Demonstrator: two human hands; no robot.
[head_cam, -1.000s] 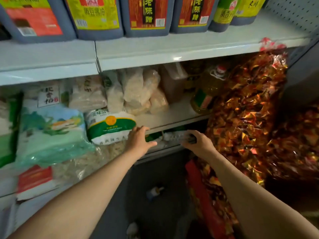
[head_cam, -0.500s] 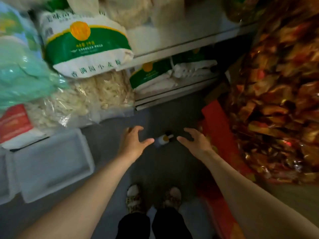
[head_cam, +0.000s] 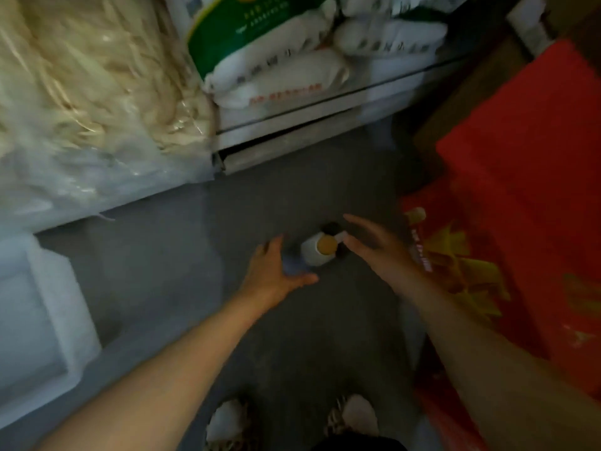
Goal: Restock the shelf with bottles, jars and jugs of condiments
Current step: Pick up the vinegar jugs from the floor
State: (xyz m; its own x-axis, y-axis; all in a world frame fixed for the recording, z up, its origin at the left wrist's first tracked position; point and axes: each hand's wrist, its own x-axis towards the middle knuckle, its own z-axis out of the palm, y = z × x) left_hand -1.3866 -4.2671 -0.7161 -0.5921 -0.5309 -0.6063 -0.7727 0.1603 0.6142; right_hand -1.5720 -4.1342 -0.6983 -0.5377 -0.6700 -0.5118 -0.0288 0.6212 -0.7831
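A small grocery shop aisle, seen from above. At 11 o'clock, clear bags of pale dried noodles are piled at the foot of a metal shelf unit; at 12 o'clock its lowest tier holds stacked white sacks with green printed labels (the print is too blurred to read). At 3 o'clock, red retail packaging lines the grey floor. A white tray lies at 8 o'clock.

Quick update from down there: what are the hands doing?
Left hand open, right hand open, either side of the bottle on the floor. Bottle not gripped. Nothing between hands and bottle.
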